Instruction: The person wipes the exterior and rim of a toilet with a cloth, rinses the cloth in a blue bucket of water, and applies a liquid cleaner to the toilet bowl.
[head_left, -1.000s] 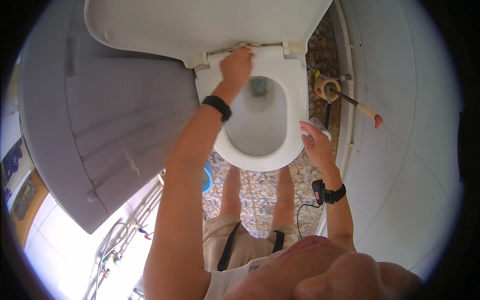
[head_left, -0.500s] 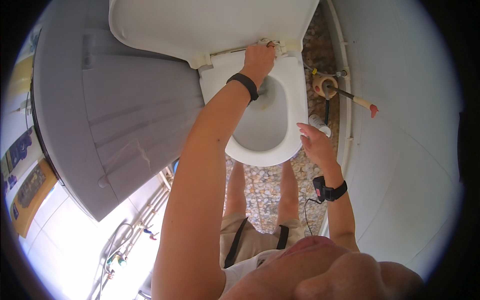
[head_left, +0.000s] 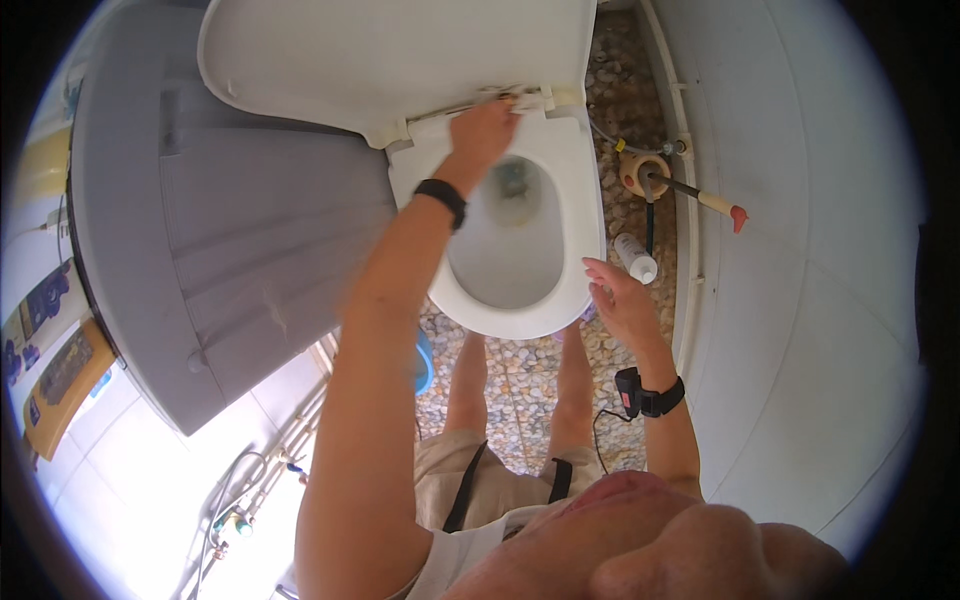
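Note:
A white toilet (head_left: 565,240) stands in front of me with its lid (head_left: 400,55) raised, and some water shows in the bowl. My left hand (head_left: 484,132) is at the hinge strip (head_left: 430,118) behind the bowl, its fingers closed. Something pale and small shows at the fingertips, too blurred to name. Beside the right edge of the rim, my right hand (head_left: 628,308) hangs open, its fingers loosely stretched and holding nothing.
At the right, a white bottle (head_left: 636,258) lies on the pebbled floor (head_left: 510,400), near a long-handled tool (head_left: 705,200) in a round base. A grey cabinet-like unit (head_left: 260,230) fills the left, and part of a blue basin (head_left: 424,362) shows below it.
My left hand has slid left along the hinge strip. The right hand has dropped slightly beside the rim. The whole view has shifted, bringing the blue basin into sight.

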